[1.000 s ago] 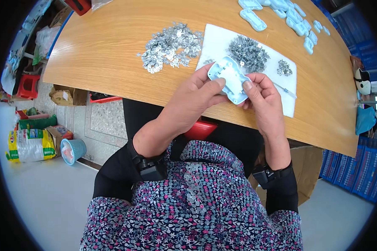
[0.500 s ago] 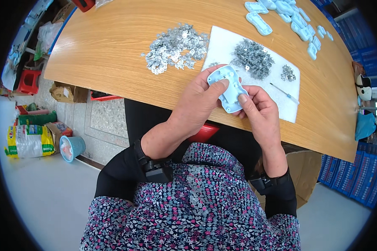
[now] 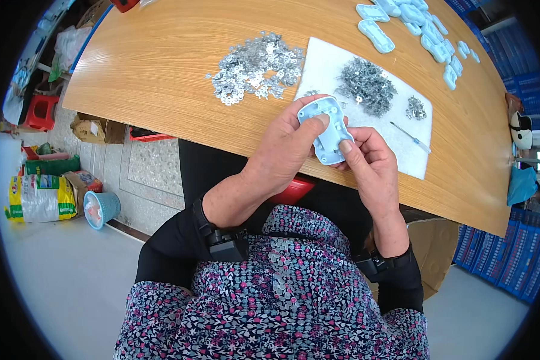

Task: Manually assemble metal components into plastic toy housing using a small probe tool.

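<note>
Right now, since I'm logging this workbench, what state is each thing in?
Left hand: gripping the held shell, thumb on its inside
Right hand: gripping the same shell, thumb near its lower edge
Held shell: hollow side facing up
Silver pieces: loosely heaped on the table
Darker metal parts: piled on the white pad
Slim pointed tool: lying on the pad, unheld
Other blue shells: spread on the table's far side

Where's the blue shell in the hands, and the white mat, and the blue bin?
Shell (image 3: 332, 133): head view, on its inner floor.
Mat (image 3: 320, 66): head view, on its bare upper-left part.
Bin (image 3: 110, 206): head view, on its outer wall.
</note>
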`<action>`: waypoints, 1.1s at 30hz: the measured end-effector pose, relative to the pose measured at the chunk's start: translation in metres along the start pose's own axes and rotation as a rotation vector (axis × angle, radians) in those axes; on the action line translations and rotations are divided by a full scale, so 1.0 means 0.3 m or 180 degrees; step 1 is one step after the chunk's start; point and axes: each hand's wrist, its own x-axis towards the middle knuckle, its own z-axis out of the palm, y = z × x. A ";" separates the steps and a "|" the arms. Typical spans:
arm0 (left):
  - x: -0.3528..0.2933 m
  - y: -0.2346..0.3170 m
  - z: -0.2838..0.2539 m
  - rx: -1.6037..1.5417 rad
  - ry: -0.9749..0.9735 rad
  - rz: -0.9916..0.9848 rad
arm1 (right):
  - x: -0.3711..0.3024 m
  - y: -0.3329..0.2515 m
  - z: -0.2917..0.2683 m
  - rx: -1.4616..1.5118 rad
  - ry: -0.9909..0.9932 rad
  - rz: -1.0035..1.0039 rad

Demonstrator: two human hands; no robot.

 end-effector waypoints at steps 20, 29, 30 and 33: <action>-0.002 -0.003 -0.007 0.0454 -0.0280 0.0041 | 0.013 -0.005 -0.025 0.0325 0.0090 0.0085; -0.007 0.003 -0.019 0.1466 -0.0623 -0.0091 | -0.052 -0.011 -0.143 0.0505 0.0171 0.0018; -0.004 0.005 -0.031 0.1526 -0.0677 -0.0137 | -0.068 -0.011 -0.163 0.0501 0.0215 0.0033; -0.002 0.013 -0.031 0.1467 -0.0702 -0.0285 | -0.152 -0.011 -0.245 0.0430 0.0526 0.0125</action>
